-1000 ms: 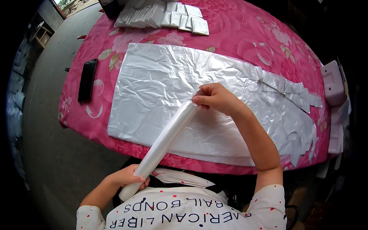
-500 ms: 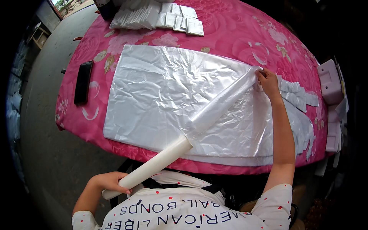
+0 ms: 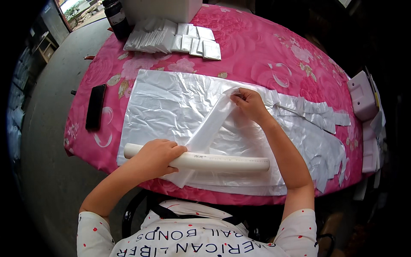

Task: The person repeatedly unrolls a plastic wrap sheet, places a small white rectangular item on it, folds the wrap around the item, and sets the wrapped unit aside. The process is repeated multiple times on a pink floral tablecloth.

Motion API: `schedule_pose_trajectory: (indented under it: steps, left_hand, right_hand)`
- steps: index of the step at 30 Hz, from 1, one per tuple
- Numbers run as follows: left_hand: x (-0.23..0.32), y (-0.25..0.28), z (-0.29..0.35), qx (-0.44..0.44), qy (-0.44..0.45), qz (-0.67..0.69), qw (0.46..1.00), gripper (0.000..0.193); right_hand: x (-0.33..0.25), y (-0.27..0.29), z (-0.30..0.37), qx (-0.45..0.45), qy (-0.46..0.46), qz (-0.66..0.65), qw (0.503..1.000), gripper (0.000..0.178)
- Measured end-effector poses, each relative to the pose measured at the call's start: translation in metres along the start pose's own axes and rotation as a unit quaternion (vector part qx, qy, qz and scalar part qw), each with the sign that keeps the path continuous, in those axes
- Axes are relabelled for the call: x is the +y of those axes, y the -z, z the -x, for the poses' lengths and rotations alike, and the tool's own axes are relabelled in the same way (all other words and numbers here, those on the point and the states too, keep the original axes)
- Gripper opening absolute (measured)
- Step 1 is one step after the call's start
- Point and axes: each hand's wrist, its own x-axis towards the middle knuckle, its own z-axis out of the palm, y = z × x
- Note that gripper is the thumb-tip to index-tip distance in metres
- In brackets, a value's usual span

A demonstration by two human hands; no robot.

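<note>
A grey floor (image 3: 51, 150) is stretching along the left of the room, running up toward a bright opening (image 3: 81, 12) at the upper left. The counter (image 3: 252, 55) is filling most of the view, its rounded edges bending, and a pink cloth printed with roses is covering it. Across its near half a broad stack of silvery plastic sheets (image 3: 160, 100) is lying, creased and shiny, its right end breaking into ragged strips. A white box (image 3: 158, 10) is standing at the far edge, and pale pinkish bins (image 3: 363, 96) are sitting at the right edge. Over the front part of the stack a smooth, matte white tube (image 3: 231, 163) is lying nearly level from left to right, faint dark print marking its side. A folded band of film (image 3: 209, 124), milky and translucent, is slanting up and to the right from under the tube. Small flat packets (image 3: 150, 38) are leaning in a row near the box, others lying beside them, and a dark jar (image 3: 116, 19) is standing just to their left. The left hand (image 3: 160, 157) is keeping its grip curled around the tube, left of its middle; the right hand (image 3: 250, 105) is pinching the band's upper end in a narrow grip. A black phone (image 3: 95, 107) is resting on the cloth, left of the sheets.
</note>
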Motion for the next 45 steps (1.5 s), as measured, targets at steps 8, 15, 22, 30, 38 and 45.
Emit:
schedule_pose_trajectory:
  steps: [8,15,22,30,38,45]
  left_hand:
    - [-0.001,-0.046,0.004,0.081,-0.255,0.002,0.964,0.041]
    - [0.005,-0.066,0.017,-0.063,-0.17,-0.099,0.978,0.078]
    - [0.03,-0.097,0.023,0.031,-0.111,-0.115,0.987,0.079]
    - [0.041,-0.106,0.026,0.031,-0.083,-0.142,0.986,0.078]
    - [0.028,-0.093,0.027,0.051,-0.137,-0.052,0.988,0.077]
    - [0.016,-0.086,0.026,-0.016,-0.139,-0.102,0.985,0.074]
  right_hand:
    - [-0.007,0.0,-0.008,-0.067,-0.073,0.022,0.995,0.017]
    - [-0.009,0.007,-0.012,-0.009,-0.106,0.002,0.994,0.018]
    - [-0.069,-0.029,0.084,-0.091,0.138,0.183,0.969,0.04]
    - [-0.056,-0.028,0.132,-0.071,0.14,0.332,0.93,0.053]
    - [-0.019,0.053,0.115,0.134,0.02,0.395,0.909,0.051]
    - [-0.055,-0.008,0.15,-0.095,0.166,0.312,0.93,0.055]
